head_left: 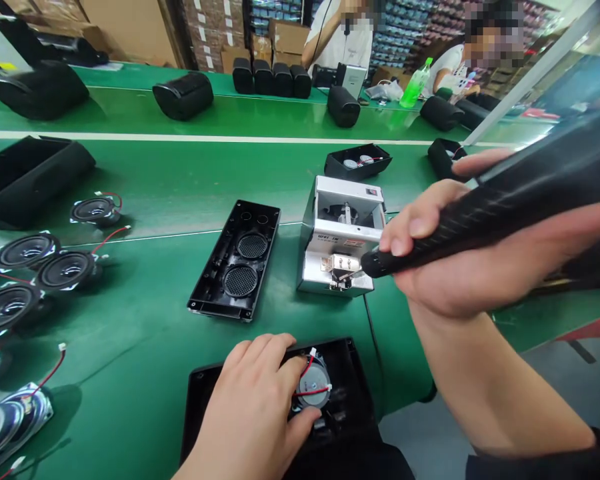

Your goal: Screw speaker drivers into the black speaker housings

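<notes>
Now, left grip (245, 407) curved over a round speaker driver (314, 387) seated in an open black speaker housing (353, 380), fingers on one side of the rim and thumb at the other: closed on the driver, a level, steady hold, with the red-and-white lead wires (307, 365) lying beside the fingers rather than pinched beneath them. Right grip (445, 253) closed around the barrel of a black electric screwdriver (480, 223), the tip out ahead of the grip and at the front of a silver screw feeder (337, 233), whether touching or just short of it impossible to tell. Barrel low and nearly level, in line with the feeder: a sound angle, with no sideways levering on the bit.

Beneath both grips, a green counter (145, 193) with a pale stripe across it. Left of the right grip, a black housing panel with two mesh grilles (235, 260); farther left of the left grip, loose speaker drivers (65, 270) with red wires. Well ahead of both grips, a row of black speaker enclosures (273, 79), then a standing person (343, 40), a seated person (450, 70), a green bottle (416, 83) and cardboard cartons (290, 37).
</notes>
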`<state>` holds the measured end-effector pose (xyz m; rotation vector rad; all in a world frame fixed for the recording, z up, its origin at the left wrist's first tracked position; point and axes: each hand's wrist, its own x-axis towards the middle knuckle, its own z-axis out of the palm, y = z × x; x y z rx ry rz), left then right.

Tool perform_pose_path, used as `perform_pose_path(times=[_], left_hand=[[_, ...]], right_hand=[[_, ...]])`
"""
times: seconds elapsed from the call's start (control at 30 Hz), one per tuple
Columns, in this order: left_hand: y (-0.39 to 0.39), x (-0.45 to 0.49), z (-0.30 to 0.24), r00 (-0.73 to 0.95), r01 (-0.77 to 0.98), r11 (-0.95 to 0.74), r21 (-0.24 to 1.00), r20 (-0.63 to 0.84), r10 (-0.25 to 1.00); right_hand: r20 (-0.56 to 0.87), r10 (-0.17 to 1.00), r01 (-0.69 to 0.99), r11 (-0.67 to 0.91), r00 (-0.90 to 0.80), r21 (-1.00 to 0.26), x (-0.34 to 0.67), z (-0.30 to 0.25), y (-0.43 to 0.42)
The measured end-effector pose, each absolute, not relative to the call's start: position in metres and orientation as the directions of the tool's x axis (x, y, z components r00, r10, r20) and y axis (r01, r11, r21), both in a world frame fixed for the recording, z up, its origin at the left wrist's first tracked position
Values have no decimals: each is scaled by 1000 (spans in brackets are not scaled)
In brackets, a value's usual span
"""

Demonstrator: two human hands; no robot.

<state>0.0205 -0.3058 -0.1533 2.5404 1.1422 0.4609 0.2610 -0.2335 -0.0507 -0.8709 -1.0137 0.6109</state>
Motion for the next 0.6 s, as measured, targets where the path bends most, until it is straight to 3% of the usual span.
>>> perform_pose_path(times=[0.1,0.43,0.6], left_hand=[[-306,20,-155,622,654,-636,410,187,760],[-304,22,-153,629,634,-637,439,187,755],[-307,14,-148,644,598,-686,414,261,719]], right_hand=[[471,739,-22,547,481,-837,245,-60,-223],[428,789,18,469,441,-883,233,-53,-232],[458,796,34,486,396,-873,232,-61,-229]])
